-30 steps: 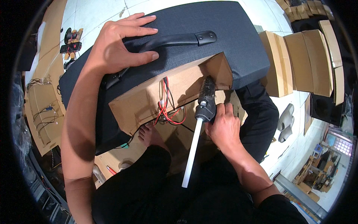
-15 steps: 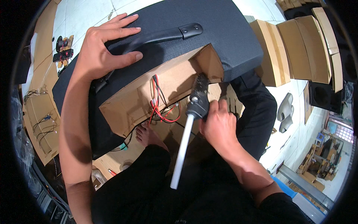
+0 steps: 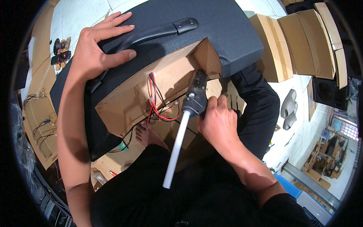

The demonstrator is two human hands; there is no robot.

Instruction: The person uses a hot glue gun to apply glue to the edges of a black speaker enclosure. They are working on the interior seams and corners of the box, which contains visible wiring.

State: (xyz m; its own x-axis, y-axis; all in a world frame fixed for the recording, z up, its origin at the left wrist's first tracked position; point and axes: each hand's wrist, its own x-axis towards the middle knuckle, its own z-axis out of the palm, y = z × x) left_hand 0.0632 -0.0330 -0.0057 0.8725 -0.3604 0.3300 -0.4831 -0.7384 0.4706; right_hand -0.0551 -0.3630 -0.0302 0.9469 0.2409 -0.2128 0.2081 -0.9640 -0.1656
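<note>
A hot glue gun (image 3: 194,99) with a long white glue stick (image 3: 176,153) out of its back is gripped in my right hand (image 3: 219,119). Its black nose points into the brown cut-out (image 3: 172,73) of a black speaker cabinet (image 3: 230,36), near the right inner corner; the very tip is hard to see. Red and black wires (image 3: 154,94) hang from that opening. My left hand (image 3: 96,47) lies on the cabinet with fingers spread, next to the black carry handle (image 3: 151,36), thumb passing over it.
Cardboard boxes (image 3: 270,49) stand to the right, with grey sandals (image 3: 289,109) on the floor below them. Small parts with wires (image 3: 61,55) lie at the left beside flat cardboard (image 3: 39,128). My bare foot (image 3: 145,135) is under the cabinet's edge.
The whole scene has shifted slightly left and up in the picture. The glue gun tilts a little differently, its stick's end farther left. My left hand keeps its place on the cabinet.
</note>
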